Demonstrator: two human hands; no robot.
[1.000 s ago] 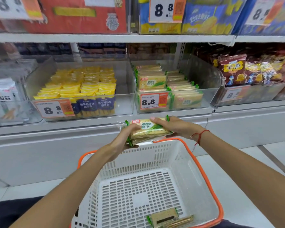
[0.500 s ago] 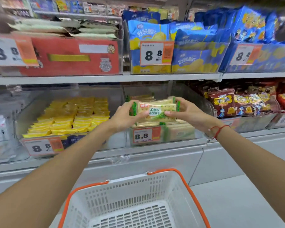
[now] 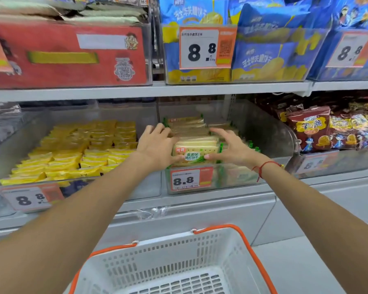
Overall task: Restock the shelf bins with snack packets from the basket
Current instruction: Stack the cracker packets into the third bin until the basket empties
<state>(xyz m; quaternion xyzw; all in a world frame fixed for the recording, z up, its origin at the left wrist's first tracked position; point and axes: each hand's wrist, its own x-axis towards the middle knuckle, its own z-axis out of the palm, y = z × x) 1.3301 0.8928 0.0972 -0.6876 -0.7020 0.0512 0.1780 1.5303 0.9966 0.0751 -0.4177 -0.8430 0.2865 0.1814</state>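
We hold a cracker packet [image 3: 197, 152] with green Chinese lettering between our left hand [image 3: 157, 146] and right hand [image 3: 232, 148], thumbs pinching its front, atop the stock in the clear bin [image 3: 270, 132]. The bin's price tag [image 3: 190, 179] reads 8.8. The white basket [image 3: 179, 262] sits below.

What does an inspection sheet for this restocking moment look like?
Surface: grey shelf with clear bins.
Job's things: cracker packet set on the stack in the middle bin; white basket below.
Clutter: yellow packets left, brown snack bags right, price tag.
Hands: left hand and right hand pinch the packet's ends.
Cables: nothing seen.
Surroundings: blue bags above.
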